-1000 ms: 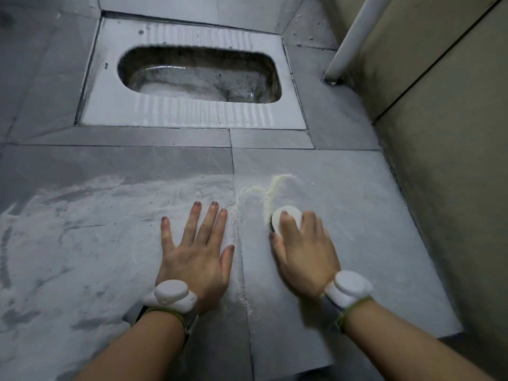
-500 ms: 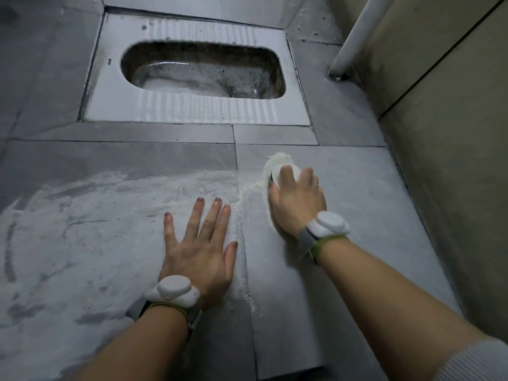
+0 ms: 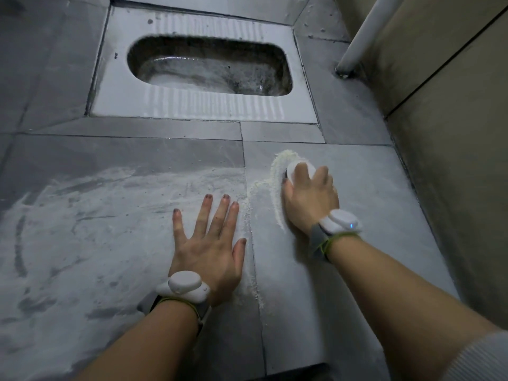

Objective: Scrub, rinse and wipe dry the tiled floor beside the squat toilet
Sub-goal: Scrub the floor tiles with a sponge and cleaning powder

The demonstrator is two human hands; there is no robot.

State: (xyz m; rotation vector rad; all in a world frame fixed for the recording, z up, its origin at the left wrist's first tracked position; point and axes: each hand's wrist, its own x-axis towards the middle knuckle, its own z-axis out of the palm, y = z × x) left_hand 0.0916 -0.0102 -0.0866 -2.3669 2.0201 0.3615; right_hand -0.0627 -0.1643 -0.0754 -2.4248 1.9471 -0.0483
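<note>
Grey floor tiles (image 3: pixel 365 188) lie in front of the white squat toilet (image 3: pixel 209 64). My right hand (image 3: pixel 310 199) grips a small white scrub brush (image 3: pixel 295 167) and holds it down on the right tile. A curved ridge of pale powder (image 3: pixel 276 185) lies just left of the brush and trails along the tile joint. My left hand (image 3: pixel 211 240) rests flat on the left tile with its fingers spread. That left tile (image 3: pixel 82 229) is smeared with whitish scrub marks. Each wrist carries a white band.
A beige tiled wall (image 3: pixel 453 160) runs down the right side. A white pipe (image 3: pixel 360 37) meets the floor at the far right corner by the toilet. A dark edge (image 3: pixel 297 372) shows at the bottom of the view.
My right hand has pushed the brush forward, away from me toward the toilet, carrying the powder ridge with it. My left hand has stayed flat in place.
</note>
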